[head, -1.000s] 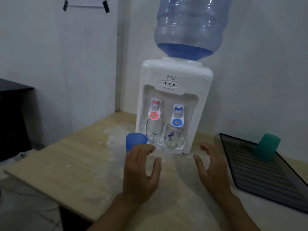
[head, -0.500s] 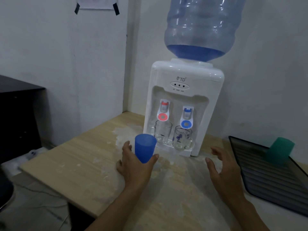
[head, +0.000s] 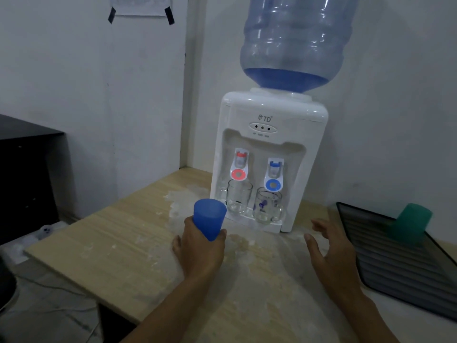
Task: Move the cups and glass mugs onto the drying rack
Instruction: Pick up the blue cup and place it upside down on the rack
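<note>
My left hand (head: 201, 251) grips a blue plastic cup (head: 209, 218) near its base and holds it tilted above the wooden table. Two clear glass mugs stand on the dispenser's drip tray: a plain one (head: 238, 196) under the red tap and one with a blue print (head: 267, 205) under the blue tap. A green cup (head: 411, 222) rests mouth-down and tilted on the dark slatted drying rack (head: 385, 263) at the right. My right hand (head: 330, 251) hovers open between the dispenser and the rack, holding nothing.
A white water dispenser (head: 269, 154) with a big blue bottle (head: 294, 38) stands against the wall at the back of the wooden table (head: 111, 251). A black cabinet (head: 27, 174) is at the left, beyond the table's left edge. White smears mark the tabletop.
My left hand closed around the blue cup and lifted it off the table, tilting it. My right hand stayed open near the rack. The view shifted slightly.
</note>
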